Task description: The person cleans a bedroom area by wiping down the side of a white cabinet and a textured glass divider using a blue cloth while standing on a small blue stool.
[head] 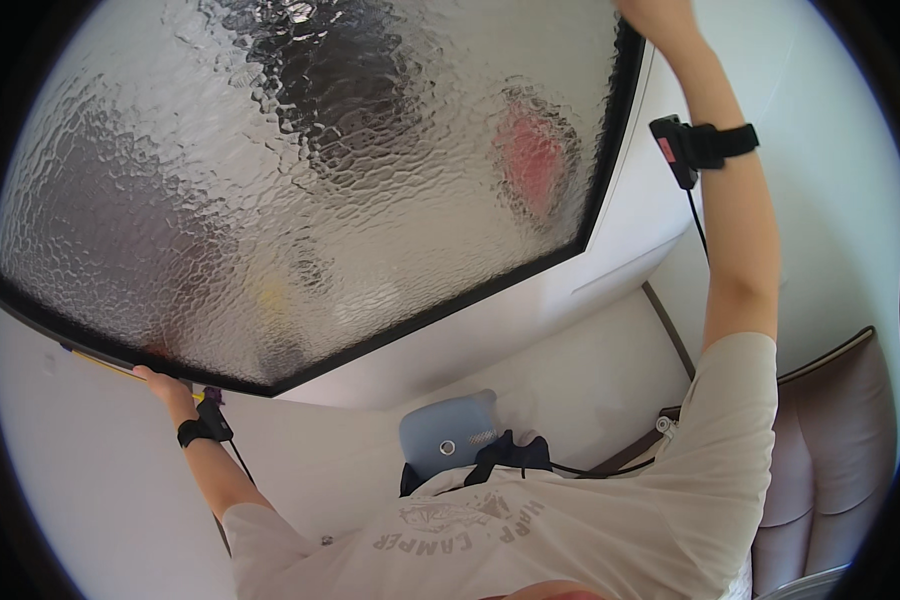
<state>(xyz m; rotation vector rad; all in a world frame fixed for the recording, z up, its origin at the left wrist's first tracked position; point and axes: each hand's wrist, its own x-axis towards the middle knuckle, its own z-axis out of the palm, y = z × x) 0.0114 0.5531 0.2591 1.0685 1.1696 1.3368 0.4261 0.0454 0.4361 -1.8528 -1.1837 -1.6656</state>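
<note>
A large pane of textured glass (390, 202) with a black rim fills the upper part of the view, tilted, one corner pointing towards me. My left hand (166, 384) holds the lower left rim, its fingers partly hidden by the edge. At the upper right, my right hand (661, 21) is on the pane's right rim; the top of the picture cuts off its fingers. Blurred dark, red and yellow shapes show through or in the glass; what they are I cannot tell. Each wrist carries a strapped black device with a cable.
A white surface (487, 330) lies beyond the pane's lower edge. A blue-grey plastic item (439, 431) with a round hole is behind my shirt's hem. At right stands a brown upholstered seat or cushion (832, 442). A thin yellow cord (109, 364) runs near my left hand.
</note>
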